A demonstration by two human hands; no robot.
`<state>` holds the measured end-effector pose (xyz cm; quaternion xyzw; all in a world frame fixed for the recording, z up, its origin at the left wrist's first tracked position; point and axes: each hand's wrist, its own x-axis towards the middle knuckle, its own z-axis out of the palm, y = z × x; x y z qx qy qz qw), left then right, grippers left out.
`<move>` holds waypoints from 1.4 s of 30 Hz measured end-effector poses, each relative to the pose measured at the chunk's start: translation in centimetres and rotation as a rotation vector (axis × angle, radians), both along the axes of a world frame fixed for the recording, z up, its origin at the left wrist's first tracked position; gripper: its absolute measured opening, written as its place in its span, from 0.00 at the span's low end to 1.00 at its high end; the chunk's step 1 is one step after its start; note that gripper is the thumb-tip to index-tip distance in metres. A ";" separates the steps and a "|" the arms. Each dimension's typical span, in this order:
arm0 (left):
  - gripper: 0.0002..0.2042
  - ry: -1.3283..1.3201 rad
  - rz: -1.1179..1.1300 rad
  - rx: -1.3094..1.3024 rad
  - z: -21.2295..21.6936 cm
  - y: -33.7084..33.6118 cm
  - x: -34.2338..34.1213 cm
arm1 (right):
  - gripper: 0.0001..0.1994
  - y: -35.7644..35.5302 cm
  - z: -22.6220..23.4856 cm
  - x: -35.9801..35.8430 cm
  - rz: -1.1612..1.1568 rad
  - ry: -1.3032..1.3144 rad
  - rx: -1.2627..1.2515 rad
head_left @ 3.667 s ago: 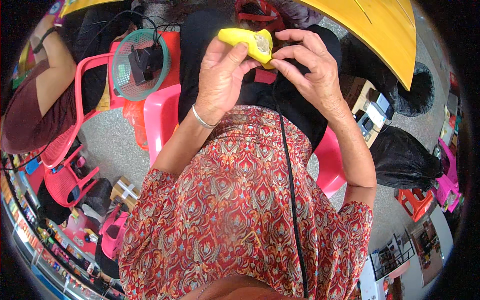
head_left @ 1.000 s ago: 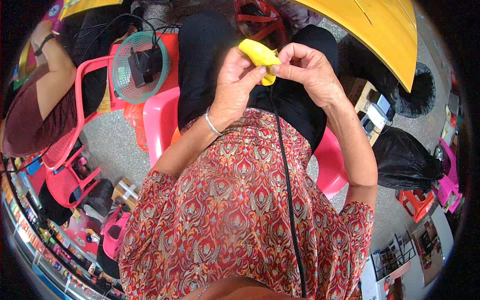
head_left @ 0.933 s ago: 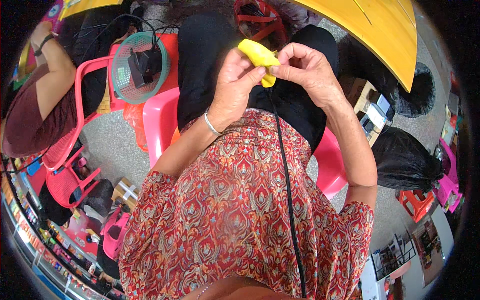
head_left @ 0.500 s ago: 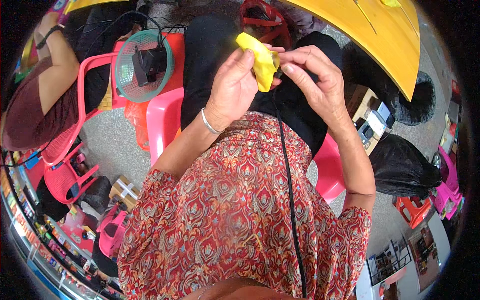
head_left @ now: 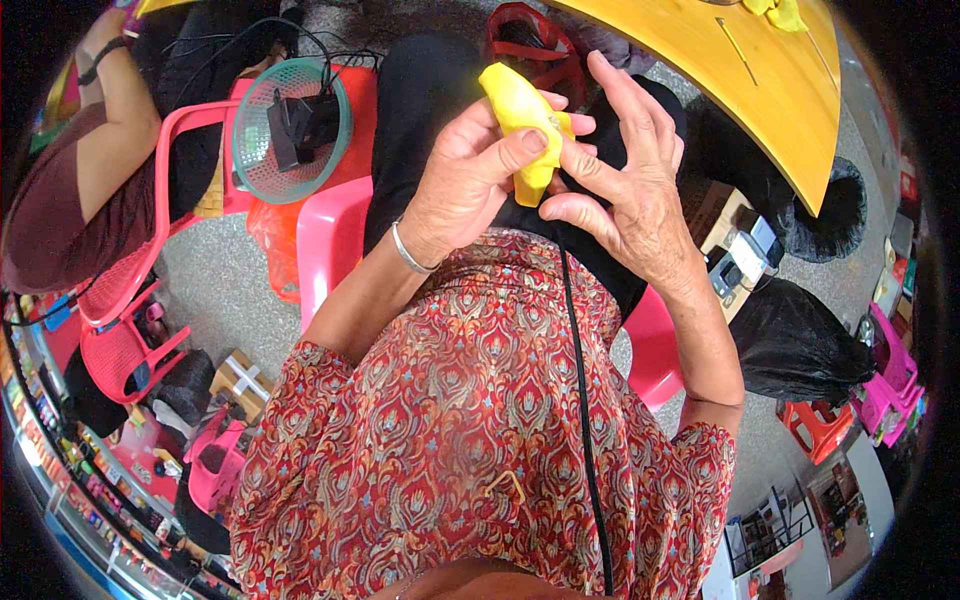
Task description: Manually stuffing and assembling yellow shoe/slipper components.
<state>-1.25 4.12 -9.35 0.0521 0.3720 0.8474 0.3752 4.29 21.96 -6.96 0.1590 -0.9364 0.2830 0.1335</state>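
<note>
Above my lap I hold a soft yellow piece (head_left: 522, 112), which looks like cloth, folded and puffed with a pointed upper end. My left hand (head_left: 470, 180), with a silver bangle at the wrist, grips it, thumb pressed on its front and fingers behind. My right hand (head_left: 640, 185) is on the other side with its fingers spread; the index fingertip touches the piece's right edge. The thumb is held apart below it. What lies behind the piece is hidden.
A yellow table (head_left: 690, 65) at the upper right carries a thin yellow-handled tool (head_left: 738, 52) and more yellow pieces (head_left: 778, 14). A teal basket (head_left: 262, 160) with black adapters sits on a chair at left, beside another person's arm (head_left: 118, 150). A black cord (head_left: 575, 350) runs down my front.
My right hand has gone from a pinch at the piece's edge to spread fingers. My left thumb has moved onto the front of the piece, which is turned and smoother.
</note>
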 end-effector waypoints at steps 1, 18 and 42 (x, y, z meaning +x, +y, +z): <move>0.21 -0.009 -0.007 0.002 0.0 0.0 0.0 | 0.24 0.0 0.0 0.0 -0.005 -0.008 0.002; 0.21 -0.015 0.030 0.109 0.2 1.2 0.3 | 0.21 0.3 0.1 -0.1 0.032 0.036 -0.172; 0.16 -0.080 0.050 0.075 1.3 0.8 0.8 | 0.23 0.6 -2.0 -0.2 0.179 -0.097 -0.411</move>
